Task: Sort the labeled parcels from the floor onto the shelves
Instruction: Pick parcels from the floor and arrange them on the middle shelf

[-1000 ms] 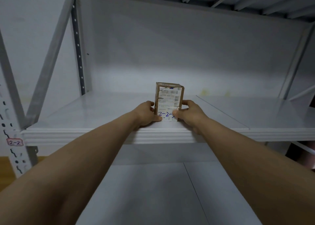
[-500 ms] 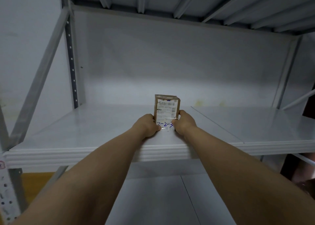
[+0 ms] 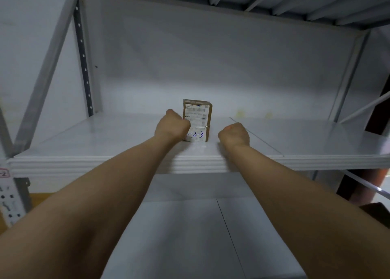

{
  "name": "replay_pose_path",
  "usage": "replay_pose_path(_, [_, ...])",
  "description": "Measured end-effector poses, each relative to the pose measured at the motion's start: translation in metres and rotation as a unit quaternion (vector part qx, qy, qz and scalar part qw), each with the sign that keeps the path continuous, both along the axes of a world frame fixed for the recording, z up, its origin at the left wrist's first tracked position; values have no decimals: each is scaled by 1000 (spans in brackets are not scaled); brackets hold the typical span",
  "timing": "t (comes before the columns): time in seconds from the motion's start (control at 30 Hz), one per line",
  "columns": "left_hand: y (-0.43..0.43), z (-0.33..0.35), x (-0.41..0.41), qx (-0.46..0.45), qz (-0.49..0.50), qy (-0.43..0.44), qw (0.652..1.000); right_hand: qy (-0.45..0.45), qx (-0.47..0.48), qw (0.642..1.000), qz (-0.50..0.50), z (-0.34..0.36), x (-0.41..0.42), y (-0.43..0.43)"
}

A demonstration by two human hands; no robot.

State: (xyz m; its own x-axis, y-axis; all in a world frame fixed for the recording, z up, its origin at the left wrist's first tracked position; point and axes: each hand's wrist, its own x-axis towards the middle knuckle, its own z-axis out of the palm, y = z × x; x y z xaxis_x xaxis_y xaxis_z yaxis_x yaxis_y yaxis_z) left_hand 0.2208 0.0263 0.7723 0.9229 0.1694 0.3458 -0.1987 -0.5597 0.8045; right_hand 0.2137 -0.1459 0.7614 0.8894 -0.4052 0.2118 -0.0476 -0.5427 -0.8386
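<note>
A small brown cardboard parcel (image 3: 199, 118) stands upright on the white middle shelf (image 3: 105, 135), near its front edge. Its white shipping label faces me, with "2-2-3" written in blue at the bottom. My left hand (image 3: 172, 126) is curled at the parcel's left edge and covers its lower left corner; whether it still holds the parcel is hidden. My right hand (image 3: 234, 134) is curled into a fist on the shelf a short way to the right of the parcel, apart from it and holding nothing.
A red-edged tag reading "2" (image 3: 3, 173) sits on the left upright. A perforated post (image 3: 83, 56) and a diagonal brace frame the left side. A lower shelf (image 3: 190, 236) lies under my arms. A brown object (image 3: 375, 211) shows at the right edge.
My right hand has let go of the parcel and moved off to the right. My left hand has lifted a little along the parcel's left edge. The parcel stays put.
</note>
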Motion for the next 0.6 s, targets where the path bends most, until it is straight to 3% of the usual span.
replay_pose_path(0.1, [-22, -16, -39, 27, -14, -87, 996, -71, 5, 997, -9, -15, -25, -8])
replay_pose_path(0.23, [-55, -73, -89, 92, -104, -119, 983, -129, 78, 988, -15, -57, -60, -15])
replay_pose_path(0.4, [-77, -158, -121, 178, -174, -33, 968, -138, 158, 978, -7, -131, -93, -33])
replay_pose_path(0.5, [-82, -213, -132, 208, -209, 50, 954, -80, 161, 984, 8, -190, -117, -43])
replay_pose_path(0.6, [-81, -268, -141, 258, -266, 153, 916, 29, 144, 989, 15, -252, -141, -53])
